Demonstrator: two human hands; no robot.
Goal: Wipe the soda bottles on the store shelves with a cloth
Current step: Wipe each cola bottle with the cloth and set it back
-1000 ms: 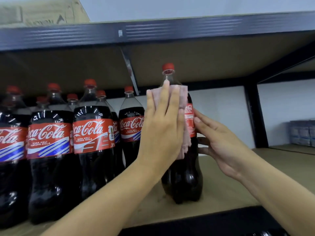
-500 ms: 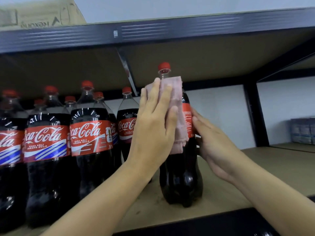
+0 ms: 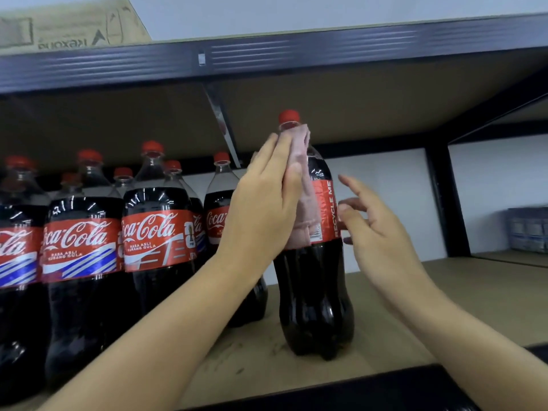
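Left hand (image 3: 261, 209) pressed pink cloth (image 3: 302, 200) flat-fingered against bottle (image 3: 317, 286), upright at shelf (image 3: 444, 295) front, apart from row. Right hand (image 3: 376, 232) loose, empty, just beside label. Wiping upper body; next likely needs bottle steadied, turned.

Wooden shelf (image 3: 444, 295) carries a lone cola bottle (image 3: 315, 292) beside clustered bottles (image 3: 89, 262).

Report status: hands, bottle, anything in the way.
Left hand flat, pressing pink cloth on Coca-Cola bottle. Right hand open, just off the label. Bottle upright, apart from the row. Nothing blocking.
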